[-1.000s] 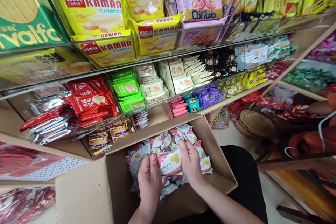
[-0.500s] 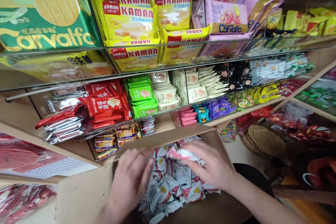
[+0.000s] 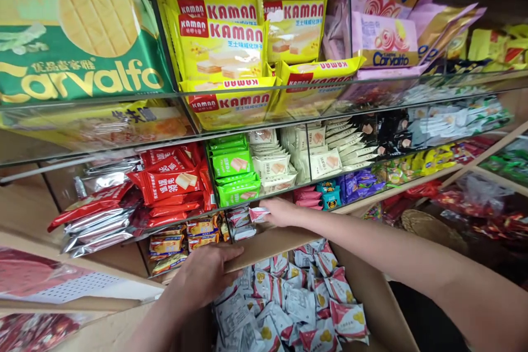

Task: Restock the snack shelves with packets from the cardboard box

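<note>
My right hand reaches over the cardboard box into the lowest shelf bin. It is closed on a small pink and white snack packet, beside a few like packets lying in that bin. My left hand grips the box's far flap near its left corner, fingers curled over the edge. The open box holds several pink and white snack packets with yellow marks.
Glass-fronted shelves rise ahead: yellow Kaman wafer bags, a green Carvalfo pack, red packets, green packets, cream packets. A woven basket sits on the right. A wooden ledge lies at left.
My right hand lifted a packet out of the box and carried it forward into the lowest bin. My left hand left the packets and took hold of the box flap. The view tilted up.
</note>
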